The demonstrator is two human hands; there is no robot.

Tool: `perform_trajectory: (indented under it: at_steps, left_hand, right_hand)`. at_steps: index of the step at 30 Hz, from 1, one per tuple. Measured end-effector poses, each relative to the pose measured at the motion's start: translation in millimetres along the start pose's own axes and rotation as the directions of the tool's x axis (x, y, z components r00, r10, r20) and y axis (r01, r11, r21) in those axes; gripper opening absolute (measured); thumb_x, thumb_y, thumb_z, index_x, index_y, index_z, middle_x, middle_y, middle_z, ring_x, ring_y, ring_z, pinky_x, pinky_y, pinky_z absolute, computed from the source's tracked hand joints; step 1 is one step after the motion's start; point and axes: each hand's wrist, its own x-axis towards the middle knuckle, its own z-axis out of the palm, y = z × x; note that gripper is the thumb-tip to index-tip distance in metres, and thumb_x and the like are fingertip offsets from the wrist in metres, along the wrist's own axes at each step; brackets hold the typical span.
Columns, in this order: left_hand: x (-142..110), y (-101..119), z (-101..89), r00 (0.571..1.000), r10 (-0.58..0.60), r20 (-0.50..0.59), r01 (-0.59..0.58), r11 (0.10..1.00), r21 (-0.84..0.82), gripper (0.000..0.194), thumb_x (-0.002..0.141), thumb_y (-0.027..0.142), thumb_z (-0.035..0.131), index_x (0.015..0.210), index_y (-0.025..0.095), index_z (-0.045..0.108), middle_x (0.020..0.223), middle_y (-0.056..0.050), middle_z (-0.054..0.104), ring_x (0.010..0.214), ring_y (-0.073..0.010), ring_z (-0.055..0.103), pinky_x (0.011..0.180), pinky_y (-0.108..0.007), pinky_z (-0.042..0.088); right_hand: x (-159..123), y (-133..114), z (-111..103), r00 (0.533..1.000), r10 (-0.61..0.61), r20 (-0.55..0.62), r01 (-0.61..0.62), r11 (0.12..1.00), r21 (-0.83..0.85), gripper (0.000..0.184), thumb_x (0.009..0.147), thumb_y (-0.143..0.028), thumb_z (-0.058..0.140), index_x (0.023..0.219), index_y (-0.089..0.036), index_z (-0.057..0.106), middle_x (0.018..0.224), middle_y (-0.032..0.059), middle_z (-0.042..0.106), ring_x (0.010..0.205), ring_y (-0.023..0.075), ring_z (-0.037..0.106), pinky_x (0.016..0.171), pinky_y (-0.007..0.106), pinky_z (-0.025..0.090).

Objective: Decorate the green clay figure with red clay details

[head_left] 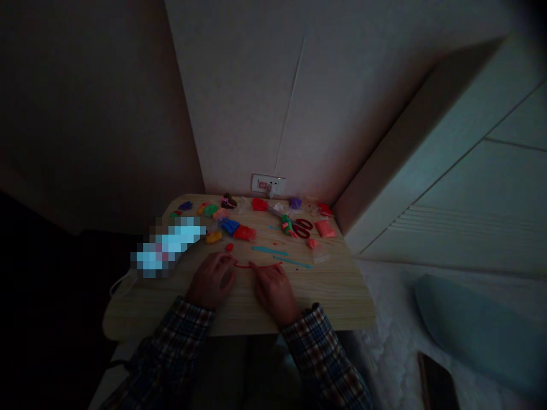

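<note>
A thin red strand of modelling clay [243, 266] stretches across the wooden table in front of me. My left hand [212, 280] has its curled fingers at the strand's left end. Farther along, my right hand [273, 287] has its fingertips on the strand, which shows again beyond them. Just past my left fingers sits a small red clay ball [229, 247]. Two blue modelling tools, a wider one [270, 250] and a thinner one [293, 262], lie beyond my right hand.
Red-handled scissors [302, 228] lie at the table's back right near a green clay piece [287, 226]. Blue and red clay packets [243, 232] and several other coloured lumps line the back. A blurred bright device [171, 245] stands at left. The wall socket [268, 184] is behind.
</note>
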Motion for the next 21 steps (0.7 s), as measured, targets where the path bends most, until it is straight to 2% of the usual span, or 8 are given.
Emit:
perform_trajectory:
  at_steps: [5,9,15,21]
  left_hand:
    - [-5,11,-4.5,0.997,0.077,0.021,-0.078,0.995,0.065,0.033,0.091,0.026,0.053,0.12,0.016,0.066,0.125,-0.018,0.06,0.117,-0.0353,0.052,0.095,-0.054,0.047]
    - [-5,15,-5.5,0.994,0.098,0.058,-0.103,0.99,0.092,0.032,0.091,0.029,0.054,0.118,0.02,0.069,0.136,-0.02,0.055,0.123,-0.0398,0.048,0.096,-0.062,0.04]
    - [-5,20,-5.3,0.994,0.053,0.095,-0.064,0.991,0.119,0.026,0.093,0.03,0.054,0.108,0.025,0.074,0.141,-0.017,0.055,0.127,-0.04,0.048,0.1,-0.064,0.032]
    - [-4,19,-1.1,0.991,0.034,0.13,-0.054,0.988,0.148,0.033,0.09,0.031,0.06,0.121,0.026,0.068,0.146,-0.017,0.052,0.128,-0.0424,0.048,0.1,-0.065,0.033]
  right_hand:
    - [-5,8,1,0.991,0.101,-0.084,-0.1,0.995,0.009,0.037,0.094,-0.009,0.049,0.13,-0.012,0.057,0.095,0.009,0.071,0.092,0.0233,0.066,0.086,0.042,0.052]
    - [-4,10,4,0.989,0.109,-0.1,-0.107,0.994,0.023,0.025,0.097,-0.028,0.058,0.12,-0.018,0.061,0.107,0.0054,0.067,0.094,0.0198,0.066,0.086,0.042,0.055]
    - [-2,11,6,0.988,0.11,-0.107,-0.106,0.993,0.049,0.025,0.097,-0.032,0.06,0.116,-0.018,0.062,0.116,0.0073,0.065,0.097,0.0203,0.066,0.086,0.042,0.056]
    - [-3,12,6,0.984,0.127,-0.124,-0.117,0.99,0.081,0.026,0.097,-0.033,0.06,0.118,-0.018,0.062,0.118,0.0077,0.065,0.1,0.0212,0.065,0.087,0.043,0.056]
